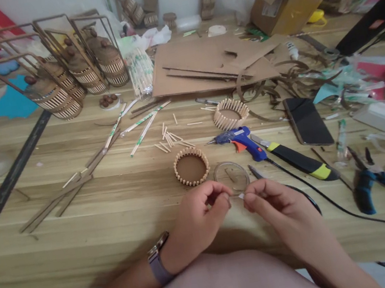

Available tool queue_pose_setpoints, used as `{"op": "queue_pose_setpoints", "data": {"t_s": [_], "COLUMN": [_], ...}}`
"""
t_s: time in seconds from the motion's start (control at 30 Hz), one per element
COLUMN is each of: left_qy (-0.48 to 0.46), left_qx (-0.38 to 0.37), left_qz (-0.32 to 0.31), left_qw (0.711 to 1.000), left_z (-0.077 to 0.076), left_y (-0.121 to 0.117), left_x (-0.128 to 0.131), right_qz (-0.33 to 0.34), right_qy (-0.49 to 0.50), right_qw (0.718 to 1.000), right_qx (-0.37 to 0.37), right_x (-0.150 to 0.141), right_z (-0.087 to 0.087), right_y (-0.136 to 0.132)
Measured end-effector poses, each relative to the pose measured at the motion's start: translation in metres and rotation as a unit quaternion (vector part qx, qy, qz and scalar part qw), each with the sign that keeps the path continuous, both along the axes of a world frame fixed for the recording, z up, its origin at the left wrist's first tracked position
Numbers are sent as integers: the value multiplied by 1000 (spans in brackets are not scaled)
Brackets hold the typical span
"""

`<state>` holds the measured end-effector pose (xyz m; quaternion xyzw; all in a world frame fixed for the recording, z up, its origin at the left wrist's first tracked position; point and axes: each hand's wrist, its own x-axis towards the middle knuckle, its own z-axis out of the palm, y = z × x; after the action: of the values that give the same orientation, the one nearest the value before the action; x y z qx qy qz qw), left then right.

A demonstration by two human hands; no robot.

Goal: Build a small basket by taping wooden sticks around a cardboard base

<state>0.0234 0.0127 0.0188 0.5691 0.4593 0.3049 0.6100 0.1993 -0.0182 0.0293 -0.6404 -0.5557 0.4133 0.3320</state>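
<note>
Close to the table's front edge, my left hand (199, 218) has its thumb and forefinger pinched, with whatever is between them too small to make out. A finger's width away, my right hand (287, 211) pinches a tiny white piece (242, 196). Just beyond the fingertips lies a clear round dish (215, 175) with a small scrap in it. Ahead of my left hand sits a round brown base ringed with short upright sticks (192, 167). Farther back is a second stick ring (230, 114), its sticks slanted. A blue hot glue gun (247, 142) rests between that ring and my right hand.
Short cut sticks (169, 139) lie beside brown strips (75, 189). On the right are a utility knife (297, 161), a phone (308, 121), pliers (365, 185) and a black cord (341, 205). Lidded, handled stick containers (89, 72) stand at back left; cardboard (187, 62) lies behind.
</note>
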Motion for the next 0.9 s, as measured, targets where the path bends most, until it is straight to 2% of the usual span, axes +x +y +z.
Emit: {"op": "queue_pose_setpoints", "data": {"t_s": [0.13,0.33,0.63,0.73,0.83,0.9], "left_qy": [-36,-70,-68,-57,-31,-11], "left_qx": [-45,-65,-68,-71,-76,-66], "left_qz": [3,10,21,43,66,74], "left_qw": [998,995,995,995,994,995], "left_z": [-1,-1,2,0,-2,-3], "left_y": [1,1,3,4,4,3], "left_x": [1,1,2,2,3,3], "right_qz": [-7,-23,1,4,28,50], "right_qy": [58,66,-34,-94,-197,-260], "right_qw": [998,998,997,983,934,900], "right_qx": [-27,-2,62,158,297,346], "right_x": [-1,-14,-19,-18,-15,-13], "right_z": [-2,3,3,2,1,2], "right_y": [1,5,2,1,1,1]}}
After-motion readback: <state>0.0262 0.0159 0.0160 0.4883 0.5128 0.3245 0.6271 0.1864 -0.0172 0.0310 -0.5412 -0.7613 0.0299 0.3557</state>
